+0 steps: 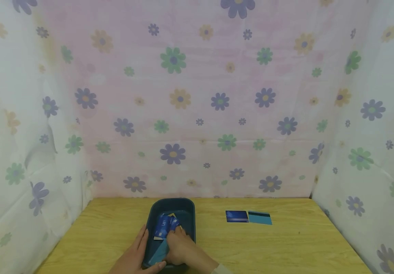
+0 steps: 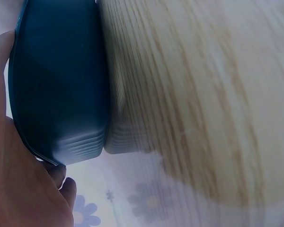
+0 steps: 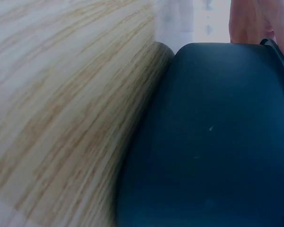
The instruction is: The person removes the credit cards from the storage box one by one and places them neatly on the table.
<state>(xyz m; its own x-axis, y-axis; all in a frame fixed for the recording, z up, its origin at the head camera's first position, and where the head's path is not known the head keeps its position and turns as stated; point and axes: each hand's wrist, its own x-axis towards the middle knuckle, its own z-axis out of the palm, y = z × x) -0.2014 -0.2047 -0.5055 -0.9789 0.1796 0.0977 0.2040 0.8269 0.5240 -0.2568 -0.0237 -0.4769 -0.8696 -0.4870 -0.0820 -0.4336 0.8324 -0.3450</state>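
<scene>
A dark blue plastic tray (image 1: 190, 207) stands on the table near its front middle. My left hand (image 1: 133, 251) holds it at the near left corner, fingers along the outer left wall and thumb by the near rim. In the left wrist view that hand (image 2: 19, 156) lies against the tray wall (image 2: 61, 75). Inside the tray are several cards: dark blue ones (image 1: 162, 225) farther in and a light blue one (image 1: 160, 252) nearer. My right hand (image 1: 180, 246) reaches in over the right rim, fingers down at the cards. Its fingertips are partly hidden, so any grip cannot be seen.
To the right of the tray, a dark blue card (image 1: 236, 216) and a light blue card with a black stripe (image 1: 260, 217) lie side by side on the wood-grain table (image 1: 286, 247). Flower-patterned cloth (image 1: 197, 114) encloses the table at the back and both sides.
</scene>
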